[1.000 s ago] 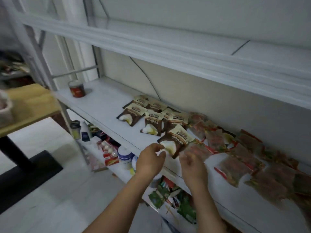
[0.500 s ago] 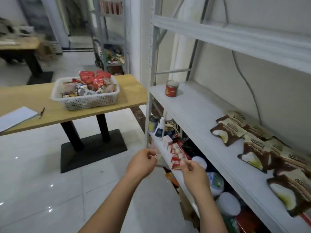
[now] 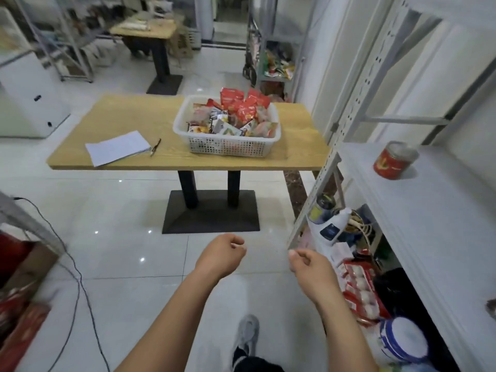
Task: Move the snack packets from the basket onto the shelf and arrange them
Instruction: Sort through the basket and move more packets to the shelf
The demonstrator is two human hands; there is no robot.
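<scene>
A white perforated basket (image 3: pixel 228 147) stands on the wooden table (image 3: pixel 128 122) ahead, heaped with snack packets (image 3: pixel 243 110), red ones at the back and mixed ones in front. The white shelf (image 3: pixel 418 210) runs along the right; the packets laid on it earlier are out of view. My left hand (image 3: pixel 221 255) and my right hand (image 3: pixel 308 265) hang low over the floor, well short of the table, fingers loosely curled and holding nothing.
A red tin (image 3: pixel 394 161) sits on the shelf's near end. Bottles, boxes and tubs fill the lower shelf (image 3: pixel 357 267). Papers (image 3: pixel 116 147) and a pen lie on the table. A cable (image 3: pixel 72 264) trails over the floor at left, by red boxes. My foot (image 3: pixel 248 334) is below.
My view has swung left from the shelf's packets to the table and basket. Both hands came off the packets on the shelf and now hang empty over the floor.
</scene>
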